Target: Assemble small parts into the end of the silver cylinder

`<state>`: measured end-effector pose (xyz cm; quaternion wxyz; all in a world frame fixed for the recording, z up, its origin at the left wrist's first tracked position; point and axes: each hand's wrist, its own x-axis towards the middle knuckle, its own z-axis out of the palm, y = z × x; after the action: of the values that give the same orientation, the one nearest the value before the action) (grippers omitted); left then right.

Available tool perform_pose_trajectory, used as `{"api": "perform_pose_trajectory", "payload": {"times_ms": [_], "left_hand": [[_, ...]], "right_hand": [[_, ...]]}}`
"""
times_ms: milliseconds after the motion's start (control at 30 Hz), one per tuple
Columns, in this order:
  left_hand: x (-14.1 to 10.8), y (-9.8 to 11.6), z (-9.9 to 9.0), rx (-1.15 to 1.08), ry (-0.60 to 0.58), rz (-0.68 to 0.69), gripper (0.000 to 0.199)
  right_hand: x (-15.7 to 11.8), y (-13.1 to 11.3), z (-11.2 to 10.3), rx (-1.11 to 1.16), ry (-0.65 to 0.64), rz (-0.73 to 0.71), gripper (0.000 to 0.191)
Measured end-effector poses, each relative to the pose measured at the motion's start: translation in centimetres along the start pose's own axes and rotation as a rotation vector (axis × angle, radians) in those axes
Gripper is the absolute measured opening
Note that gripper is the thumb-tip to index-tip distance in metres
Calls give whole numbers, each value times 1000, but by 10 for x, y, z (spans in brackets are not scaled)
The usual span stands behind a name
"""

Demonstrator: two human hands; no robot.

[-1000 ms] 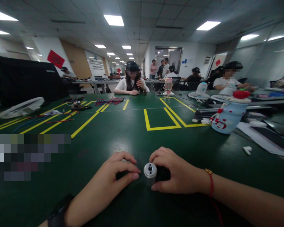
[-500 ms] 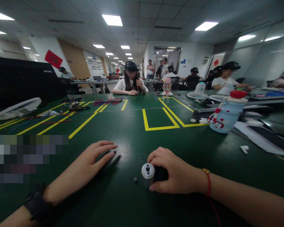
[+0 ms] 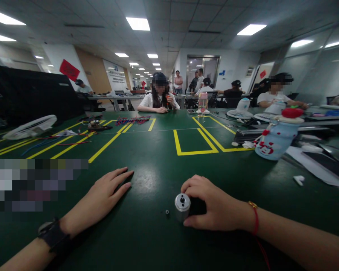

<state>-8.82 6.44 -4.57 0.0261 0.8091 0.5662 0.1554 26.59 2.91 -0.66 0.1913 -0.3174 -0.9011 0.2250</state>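
Note:
A short silver cylindrical motor point(image 3: 182, 207) stands upright on the green table, its top face showing a dark centre and small holes. My right hand point(image 3: 206, 203) is closed around its right side, with the thumb at the near side and the fingers at the far side. Just left of the motor lies a tiny metal ring-like part point(image 3: 167, 212), touched by neither hand. Farther left, my left hand point(image 3: 110, 190) is open, palm down with fingers stretched out, low over or on the tabletop; it holds nothing.
A blue bottle point(image 3: 278, 137) with a red lid stands at right, near papers and a white scrap point(image 3: 298, 180). Yellow tape point(image 3: 197, 153) marks the table. Wires point(image 3: 134, 120) and a white fan point(image 3: 31, 127) lie at left. A co-worker point(image 3: 159, 99) sits opposite.
My left hand has moved left, away from the motor, and appears lower to the table. My right hand still holds the motor. The whole view has shifted slightly.

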Motion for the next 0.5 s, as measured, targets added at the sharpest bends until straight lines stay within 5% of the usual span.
{"api": "perform_pose_trajectory", "payload": {"times_ms": [300,500], "left_hand": [[1,7,-6,-17,-8,-11,48],[-7,63,-11,-206,-94,129,38]], "right_hand": [[-1,0,1,1,15,-20,35],[-1,1,2,-24,15,-18,36]]}}
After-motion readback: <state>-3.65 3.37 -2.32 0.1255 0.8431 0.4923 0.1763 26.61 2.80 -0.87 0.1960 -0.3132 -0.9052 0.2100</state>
